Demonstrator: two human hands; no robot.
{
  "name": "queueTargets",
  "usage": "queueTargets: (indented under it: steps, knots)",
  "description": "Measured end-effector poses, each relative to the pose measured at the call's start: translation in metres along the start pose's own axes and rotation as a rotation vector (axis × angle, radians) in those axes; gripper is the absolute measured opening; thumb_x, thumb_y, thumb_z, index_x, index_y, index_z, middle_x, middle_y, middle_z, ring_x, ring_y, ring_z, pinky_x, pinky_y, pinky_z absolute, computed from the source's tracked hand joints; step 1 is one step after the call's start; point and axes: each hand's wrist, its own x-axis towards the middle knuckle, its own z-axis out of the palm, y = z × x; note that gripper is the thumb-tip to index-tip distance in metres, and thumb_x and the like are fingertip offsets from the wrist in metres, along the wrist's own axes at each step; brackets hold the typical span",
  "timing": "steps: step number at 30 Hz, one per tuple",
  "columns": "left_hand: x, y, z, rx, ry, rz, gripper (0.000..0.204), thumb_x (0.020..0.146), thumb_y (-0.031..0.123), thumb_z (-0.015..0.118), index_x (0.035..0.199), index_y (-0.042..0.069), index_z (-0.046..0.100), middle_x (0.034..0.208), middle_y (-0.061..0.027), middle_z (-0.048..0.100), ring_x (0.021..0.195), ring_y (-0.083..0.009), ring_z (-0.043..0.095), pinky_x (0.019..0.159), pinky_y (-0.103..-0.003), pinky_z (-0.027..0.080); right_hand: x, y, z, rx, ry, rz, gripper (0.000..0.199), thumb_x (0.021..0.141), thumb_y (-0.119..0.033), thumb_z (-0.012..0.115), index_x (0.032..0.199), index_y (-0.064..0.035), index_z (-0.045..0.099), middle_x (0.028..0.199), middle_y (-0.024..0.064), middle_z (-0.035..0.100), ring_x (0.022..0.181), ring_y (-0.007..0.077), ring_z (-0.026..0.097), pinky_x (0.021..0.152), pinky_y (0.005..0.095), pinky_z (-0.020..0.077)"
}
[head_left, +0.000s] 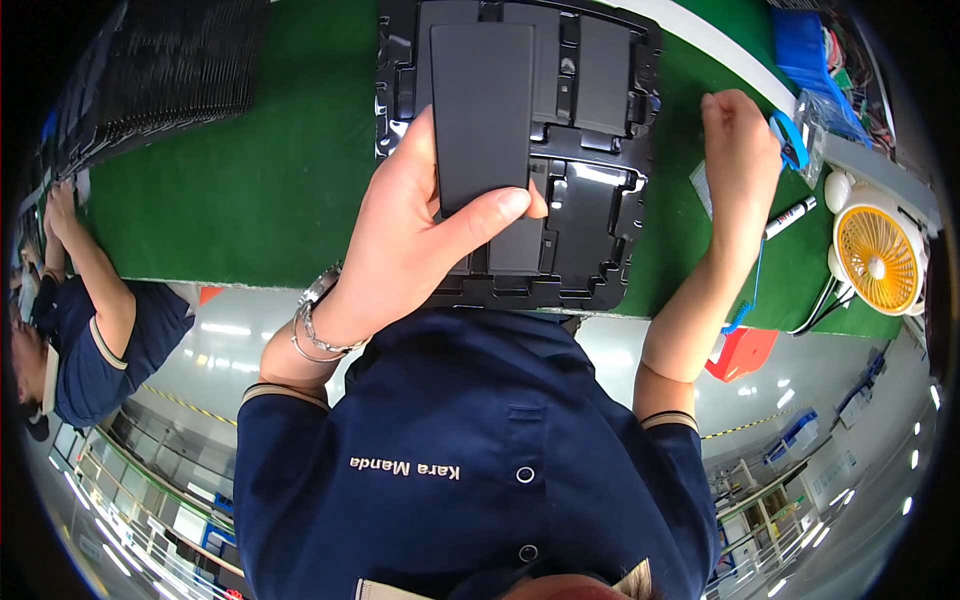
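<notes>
My left hand (400, 230) is closed around a flat black rectangular block (484, 110), thumb across its near end and fingers underneath. The block is above a glossy black moulded tray (635, 215), whose compartments hold several similar dark blocks (604, 75); the held one hides part of them. Off to the tray's right, my right hand (742, 145) is raised with fingers curled and tips pressed together; whether anything small is between them cannot be made out. Close beside that hand is a blue band (790, 140). A whitish sheet (701, 187) is partly hidden behind the wrist.
The green table (310, 180) bears a stack of black trays (175, 70) at far left. On the right are a white marker pen (790, 217), a yellow-and-white fan (876, 250), a blue bin (815, 70) and a blue coiled cord (738, 316). Another person (95, 330) works at left.
</notes>
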Motion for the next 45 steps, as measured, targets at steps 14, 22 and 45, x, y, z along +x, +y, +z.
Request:
queueTargets:
  steps: [14, 22, 45]
  knots:
    - [-0.013, 0.002, 0.022, -0.068, 0.039, 0.028, 0.045, 0.091, 0.0, 0.057, 0.129, 0.001, 0.034, 0.1, -0.0069, 0.057, 0.09, -0.012, 0.059, 0.083, -0.028, 0.051, -0.097, -0.068, -0.013, 1.394, -0.566, -0.167, 0.011, 0.095, -0.008, 0.056, 0.095, 0.0023, 0.055, 0.089, 0.005, 0.059, 0.084, 0.0105, 0.058, 0.081, 0.0261, 0.0485]
    - [-0.015, 0.005, 0.036, -0.018, 0.039, 0.11, 0.048, 0.089, 0.002, 0.06, 0.13, 0.002, 0.035, 0.105, -0.0053, 0.054, 0.088, -0.0097, 0.059, 0.08, -0.026, 0.051, -0.109, -0.069, -0.018, 1.472, -0.466, -0.122, 0.01, 0.095, -0.008, 0.056, 0.091, 0.0012, 0.055, 0.081, 0.0035, 0.058, 0.079, 0.01, 0.056, 0.076, 0.0261, 0.0486]
    - [-0.03, 0.002, 0.044, 0.417, 0.128, 0.194, 0.048, 0.085, 0.007, 0.064, 0.124, 0.001, 0.037, 0.111, -0.0113, 0.054, 0.105, -0.0197, 0.054, 0.093, -0.034, 0.044, -0.13, -0.065, -0.011, 1.402, -0.276, -0.203, 0.007, 0.09, -0.003, 0.059, 0.089, 0.003, 0.056, 0.084, 0.0034, 0.057, 0.077, 0.0097, 0.057, 0.071, 0.0239, 0.0474]
